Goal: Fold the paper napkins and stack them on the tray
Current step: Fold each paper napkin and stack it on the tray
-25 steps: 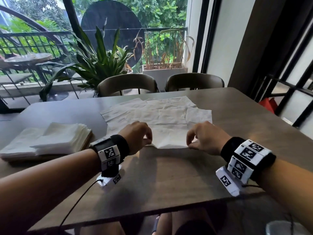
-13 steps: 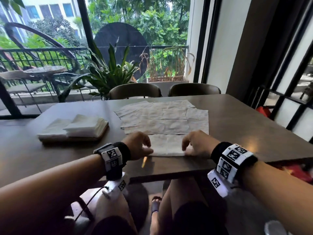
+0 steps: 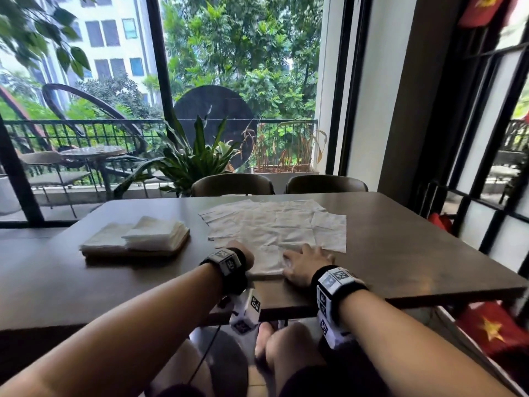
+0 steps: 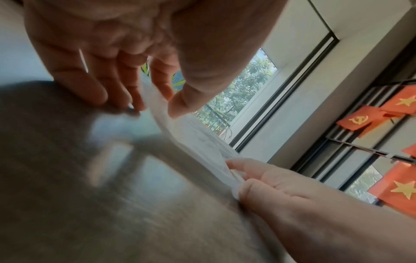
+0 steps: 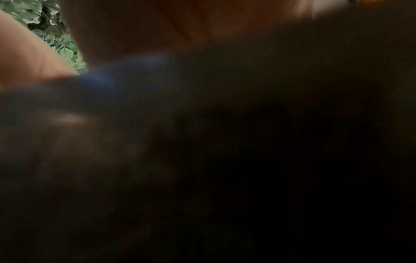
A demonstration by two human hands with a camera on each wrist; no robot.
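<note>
Two stacks of folded white napkins (image 3: 156, 234) sit on the tray (image 3: 131, 252) at centre left. Left hand (image 3: 243, 255) pinches the thin, crinkled napkin (image 3: 267, 262) at centre; right hand (image 3: 307, 263) pinches its other edge on the matte brown table (image 3: 400, 253).

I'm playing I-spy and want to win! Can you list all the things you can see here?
Table: one, brown, in front.
Loose napkins: several, white, spread mid-table.
Napkin: one, white, near edge, between both hands.
Folded napkins: one pile, white, on tray.
Tray: one, brownish, table's left.
Chairs: two, brown, far side.
Plant: one, green, behind chairs.
Flags: several, red with yellow, right.
Left hand: pinches napkin.
Right hand: pinches napkin.
</note>
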